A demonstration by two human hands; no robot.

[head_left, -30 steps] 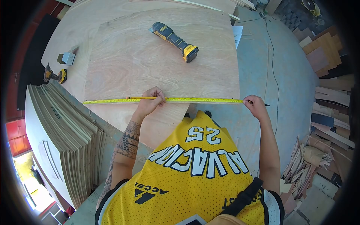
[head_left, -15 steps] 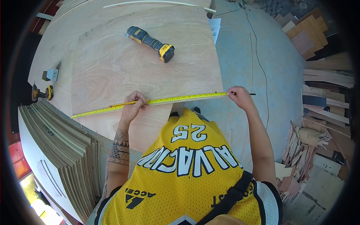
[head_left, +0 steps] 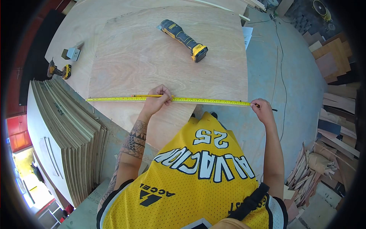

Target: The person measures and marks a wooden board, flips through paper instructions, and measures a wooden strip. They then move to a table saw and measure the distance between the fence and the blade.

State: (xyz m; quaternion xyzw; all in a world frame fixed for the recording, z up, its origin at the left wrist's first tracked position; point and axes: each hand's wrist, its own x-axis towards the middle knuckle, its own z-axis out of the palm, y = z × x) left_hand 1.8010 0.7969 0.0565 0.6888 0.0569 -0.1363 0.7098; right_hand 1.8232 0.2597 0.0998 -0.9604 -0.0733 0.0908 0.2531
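Plywood (head_left: 152,68) spreads before you, the tape (head_left: 206,100) stretched sideways along its near edge, your left hand (head_left: 159,97) gripping a pencil (head_left: 138,95) over the tape's middle, your right hand (head_left: 262,109) pinching the tape just beyond the plywood's near right corner.

Left hand (head_left: 160,96) right in the way, covering part of the pencil (head_left: 143,95) and a stretch of the yellow tape measure (head_left: 213,101), whose figures were far too small to read! Over on the right, the right hand (head_left: 262,110) hid the tape's end, and only the dark tip of a slim rod (head_left: 274,110) poked out. The jersey (head_left: 202,168) swallowed most of the shoes (head_left: 214,115), and far right a round shape (head_left: 321,9), perhaps a fan, was lost in blur.
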